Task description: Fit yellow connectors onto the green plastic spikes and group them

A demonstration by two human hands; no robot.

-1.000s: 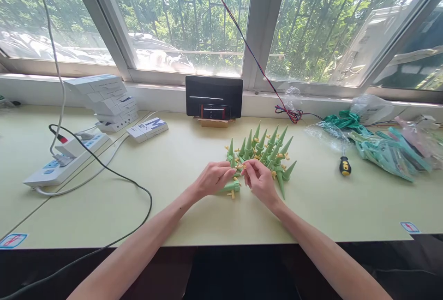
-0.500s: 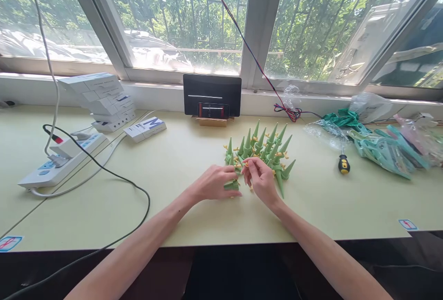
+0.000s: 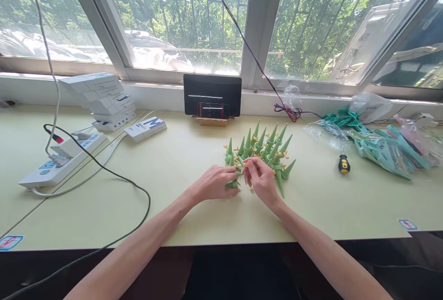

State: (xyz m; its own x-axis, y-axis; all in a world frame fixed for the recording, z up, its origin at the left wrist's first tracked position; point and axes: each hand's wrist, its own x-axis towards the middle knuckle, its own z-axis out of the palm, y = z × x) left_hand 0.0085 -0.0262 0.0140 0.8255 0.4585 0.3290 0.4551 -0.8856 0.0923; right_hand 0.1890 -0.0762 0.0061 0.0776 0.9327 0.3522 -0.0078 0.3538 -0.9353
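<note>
Low over the table, my left hand is closed round a green plastic piece, part of which shows between the fingers. My right hand, right beside it, pinches a small yellow-orange piece between thumb and fingertips. Just beyond both hands stands a tight group of green cone-shaped plastic pieces, several with little yellow parts on their sides. One cone at the group's right edge leans outward. The far end of the left hand's piece is hidden by the fingers.
A tablet and a phone stand at the back. To the right lie a screwdriver and plastic bags. On the left are a power strip, stacked white boxes, and a black cable crossing the table's front edge.
The fingers of my left hand have drawn in slightly round the green piece. My right hand stays in nearly the same place, still pinching the small yellow-orange piece.
</note>
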